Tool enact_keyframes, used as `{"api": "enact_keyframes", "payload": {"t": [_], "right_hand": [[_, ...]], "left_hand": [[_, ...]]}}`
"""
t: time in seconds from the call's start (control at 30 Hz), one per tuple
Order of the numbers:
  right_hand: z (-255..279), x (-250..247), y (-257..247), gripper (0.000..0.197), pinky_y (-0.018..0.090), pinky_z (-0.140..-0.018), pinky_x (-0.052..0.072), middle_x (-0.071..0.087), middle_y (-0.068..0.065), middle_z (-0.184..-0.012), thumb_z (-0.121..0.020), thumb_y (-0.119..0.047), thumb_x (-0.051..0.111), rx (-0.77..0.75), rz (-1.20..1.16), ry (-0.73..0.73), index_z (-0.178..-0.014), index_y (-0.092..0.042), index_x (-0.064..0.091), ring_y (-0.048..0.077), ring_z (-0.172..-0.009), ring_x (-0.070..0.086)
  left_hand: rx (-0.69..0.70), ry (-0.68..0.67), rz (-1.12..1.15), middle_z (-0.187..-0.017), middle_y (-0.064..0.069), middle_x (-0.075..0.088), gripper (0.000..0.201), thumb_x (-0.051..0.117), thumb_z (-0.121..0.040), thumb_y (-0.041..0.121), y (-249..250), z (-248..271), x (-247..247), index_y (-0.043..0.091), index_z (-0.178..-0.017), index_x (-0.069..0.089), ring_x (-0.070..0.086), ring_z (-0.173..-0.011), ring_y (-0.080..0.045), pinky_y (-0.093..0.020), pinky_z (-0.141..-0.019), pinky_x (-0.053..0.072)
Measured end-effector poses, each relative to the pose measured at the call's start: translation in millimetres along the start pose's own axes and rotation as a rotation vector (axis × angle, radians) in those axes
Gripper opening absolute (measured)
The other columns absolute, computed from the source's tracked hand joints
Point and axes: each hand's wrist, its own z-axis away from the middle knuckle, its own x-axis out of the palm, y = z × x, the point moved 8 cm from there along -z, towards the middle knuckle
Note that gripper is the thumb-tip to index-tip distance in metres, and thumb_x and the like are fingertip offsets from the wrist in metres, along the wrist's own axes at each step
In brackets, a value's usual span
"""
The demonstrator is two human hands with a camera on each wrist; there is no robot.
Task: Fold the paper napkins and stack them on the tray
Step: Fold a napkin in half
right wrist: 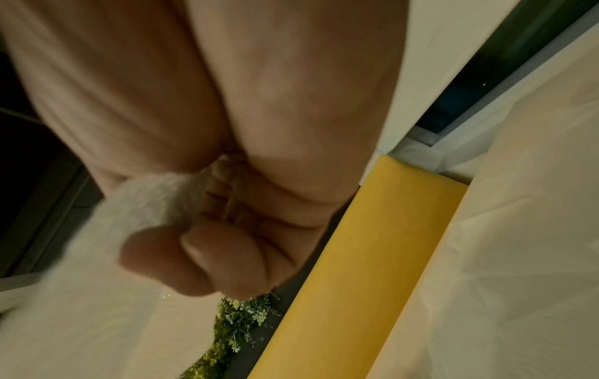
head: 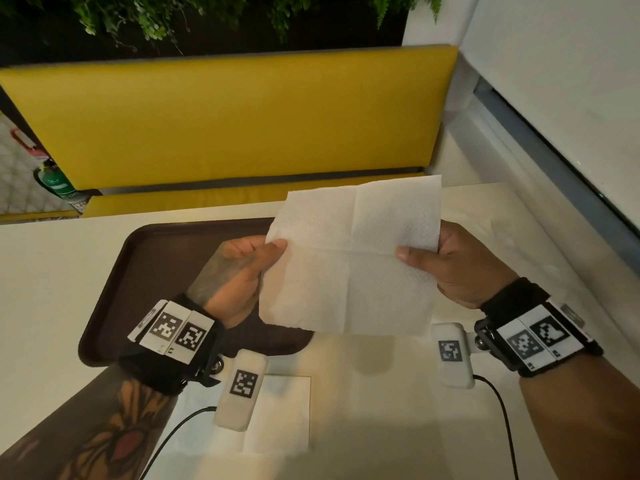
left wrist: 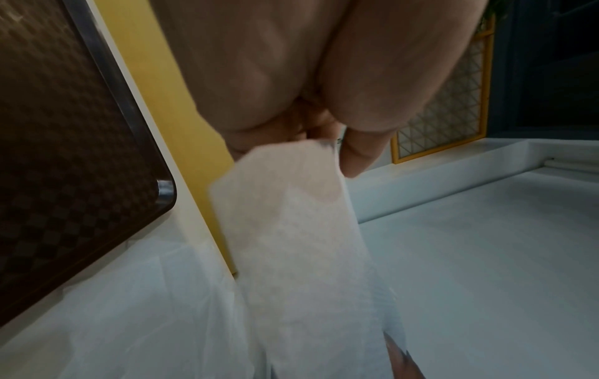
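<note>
Holding one unfolded napkin (head: 349, 258) in the air over the table (head: 519, 244), between tray and right edge. Left hand (head: 239, 271) pinching its left edge, thumb on top; right hand (head: 453, 265) pinching the right edge. Hands apart, sheet spread, creases showing. Judged step: start of a fold. Next: bring edges together along a crease, press flat, set on tray (head: 145, 271). Tray at left, bare where visible. More napkins (head: 277, 417) flat near front edge. Beyond: yellow bench (head: 225, 126), plants (head: 156, 19), window frame at right.
</note>
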Motion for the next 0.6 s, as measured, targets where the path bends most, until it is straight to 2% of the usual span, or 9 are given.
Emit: {"api": "enact_keyframes", "payload": {"t": [0.13, 0.23, 0.3, 0.37, 0.4, 0.47, 0.53, 0.6], "right_hand": [[-0.2, -3.5, -4.0, 0.062, 0.058, -0.100, 0.044, 0.068, 0.008, -0.118, -0.060, -0.059, 0.081, -0.013, 0.012, -0.013, -0.111, -0.025, 0.069, 0.028, -0.113, 0.062], [2.6, -7.9, -5.8, 0.057, 0.058, -0.096, 0.048, 0.069, 0.005, -0.118, -0.060, -0.062, 0.078, -0.014, 0.020, 0.006, -0.109, -0.033, 0.070, 0.026, -0.110, 0.064], [5.1, -7.6, -8.5, 0.054, 0.064, -0.088, 0.049, 0.068, 0.005, -0.116, -0.068, -0.061, 0.073, -0.041, 0.055, 0.011, -0.114, -0.034, 0.066, 0.035, -0.107, 0.063], [5.0, -8.3, -12.9, 0.042, 0.070, -0.082, 0.047, 0.067, 0.008, -0.115, -0.084, -0.043, 0.067, -0.088, 0.088, 0.024, -0.122, -0.027, 0.060, 0.043, -0.105, 0.060], [4.9, -10.1, -14.7, 0.033, 0.067, -0.084, 0.048, 0.068, 0.008, -0.115, -0.091, -0.027, 0.063, -0.104, 0.089, 0.044, -0.124, -0.023, 0.059, 0.039, -0.105, 0.061], [4.5, -13.2, -16.8, 0.032, 0.057, -0.091, 0.051, 0.068, 0.009, -0.114, -0.094, -0.004, 0.054, -0.136, 0.078, 0.072, -0.122, -0.018, 0.060, 0.032, -0.107, 0.063], [4.7, -11.5, -19.4, 0.035, 0.048, -0.090, 0.054, 0.069, 0.012, -0.112, -0.093, 0.003, 0.052, -0.173, 0.050, 0.091, -0.117, -0.019, 0.066, 0.033, -0.107, 0.063], [4.4, -11.7, -19.8, 0.040, 0.036, -0.082, 0.056, 0.071, 0.012, -0.107, -0.092, 0.008, 0.052, -0.183, -0.034, 0.127, -0.105, -0.023, 0.073, 0.030, -0.103, 0.066]], "left_hand": [[0.074, -0.059, 0.054, -0.118, -0.018, 0.066, 0.033, 0.054, -0.090, 0.008, 6.3, -3.2, 4.9, 0.000, -0.122, 0.056, 0.065, -0.107, -0.033, -0.043, -0.084, 0.056], [0.121, -0.036, 0.110, -0.107, -0.012, 0.071, 0.026, 0.054, -0.085, 0.005, 11.9, -3.0, 3.1, 0.004, -0.111, 0.059, 0.069, -0.097, -0.027, -0.037, -0.075, 0.058], [0.150, -0.031, 0.135, -0.102, -0.011, 0.072, 0.022, 0.052, -0.085, 0.004, 13.1, -2.0, 0.8, 0.004, -0.105, 0.060, 0.070, -0.093, -0.025, -0.035, -0.072, 0.058], [0.162, -0.033, 0.150, -0.104, -0.014, 0.070, 0.017, 0.056, -0.088, 0.004, 11.9, -2.5, -1.6, 0.002, -0.104, 0.060, 0.069, -0.093, -0.026, -0.037, -0.074, 0.058], [0.168, -0.027, 0.154, -0.104, -0.015, 0.070, 0.019, 0.057, -0.086, 0.005, 11.7, -3.5, -3.5, 0.001, -0.105, 0.061, 0.069, -0.093, -0.027, -0.037, -0.076, 0.058], [0.182, -0.019, 0.148, -0.103, -0.016, 0.070, 0.026, 0.055, -0.082, 0.005, 12.5, -5.4, -7.3, 0.000, -0.106, 0.063, 0.069, -0.092, -0.028, -0.037, -0.077, 0.058], [0.227, -0.048, 0.128, -0.100, -0.013, 0.072, 0.024, 0.050, -0.085, 0.001, 17.0, -5.0, -6.9, 0.004, -0.102, 0.068, 0.070, -0.090, -0.026, -0.035, -0.075, 0.058], [0.279, -0.079, 0.092, -0.094, -0.007, 0.075, 0.033, 0.045, -0.090, -0.004, 21.3, -3.8, -6.5, 0.012, -0.095, 0.073, 0.072, -0.086, -0.021, -0.031, -0.071, 0.059]]}}
